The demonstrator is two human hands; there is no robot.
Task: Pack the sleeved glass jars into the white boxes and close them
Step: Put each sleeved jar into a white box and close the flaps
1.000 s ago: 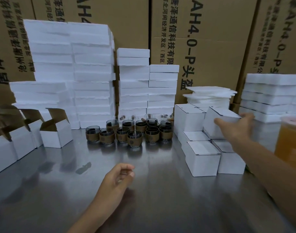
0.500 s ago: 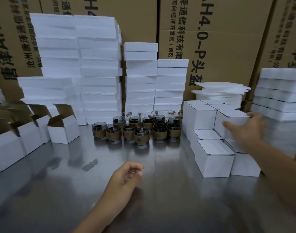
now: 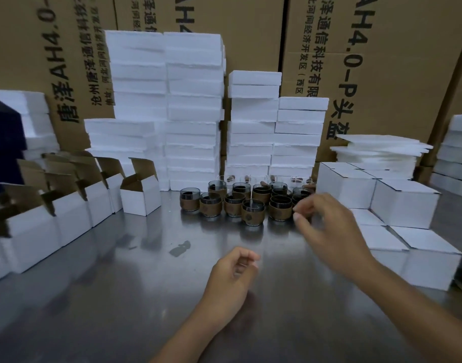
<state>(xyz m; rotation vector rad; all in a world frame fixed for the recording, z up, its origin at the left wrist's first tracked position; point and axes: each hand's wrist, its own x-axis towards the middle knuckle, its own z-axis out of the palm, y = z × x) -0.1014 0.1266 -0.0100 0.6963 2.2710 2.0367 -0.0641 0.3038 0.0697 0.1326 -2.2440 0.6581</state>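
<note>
Now | jars [image 3: 253,213]: smoked glass, brown sleeves, upright cluster | left grip [image 3: 230,280], right grip [image 3: 329,231]: loose, empty

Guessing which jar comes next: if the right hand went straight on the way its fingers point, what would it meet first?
Likely the right hand would meet the front right sleeved jar first, at the cluster's near right end, though depth is unclear.

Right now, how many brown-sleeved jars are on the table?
About 11 sleeved jars, clustered mid-table in front of the foam stacks; the right hand covers the rightmost, so more may be hidden.
</note>
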